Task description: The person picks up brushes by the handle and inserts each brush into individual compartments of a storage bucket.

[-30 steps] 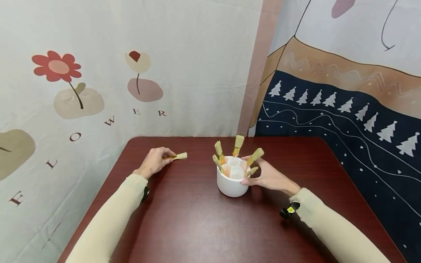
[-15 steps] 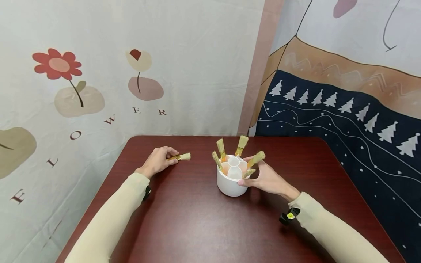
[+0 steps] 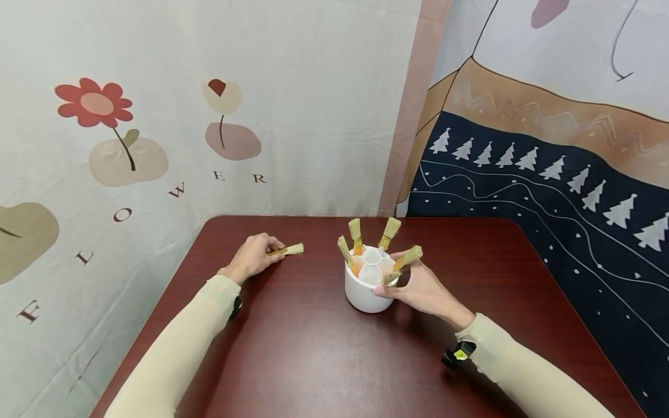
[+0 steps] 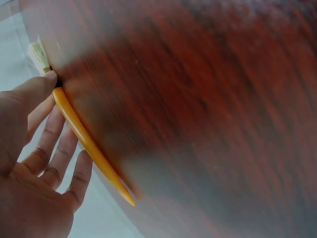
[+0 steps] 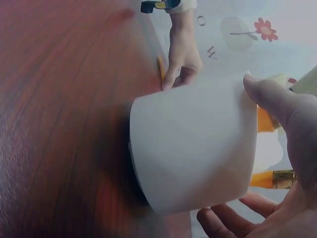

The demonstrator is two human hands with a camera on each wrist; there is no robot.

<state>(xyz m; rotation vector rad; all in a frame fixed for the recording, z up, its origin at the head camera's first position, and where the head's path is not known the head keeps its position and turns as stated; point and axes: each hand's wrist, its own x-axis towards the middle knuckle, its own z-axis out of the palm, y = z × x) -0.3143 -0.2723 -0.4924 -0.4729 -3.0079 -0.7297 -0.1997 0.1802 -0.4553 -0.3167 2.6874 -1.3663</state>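
Observation:
My left hand [image 3: 254, 255] pinches a paintbrush [image 4: 86, 141] near its metal band, between thumb and fingers. The brush lies low over the left of the table, its pale bristles [image 3: 294, 249] pointing right; its orange handle shows in the left wrist view. My right hand [image 3: 423, 287] holds the rim of a round white holder [image 3: 366, 296], thumb at the front and fingers round the far right side. Several brushes stand bristles up in the holder's outer compartments, among them a brush [image 3: 355, 232] at the back left. A front compartment [image 3: 371, 275] shows no brush.
The holder stands on a dark red-brown table [image 3: 313, 360] with rounded far corners. Behind it hang a pale cloth with flower prints [image 3: 313, 116] and a dark blue cloth with tree prints [image 3: 496, 180].
The holder has turned in place under my right hand, its rear brushes shifting right and the front right one toward the front. My left hand, with its paintbrush, has shifted slightly right.

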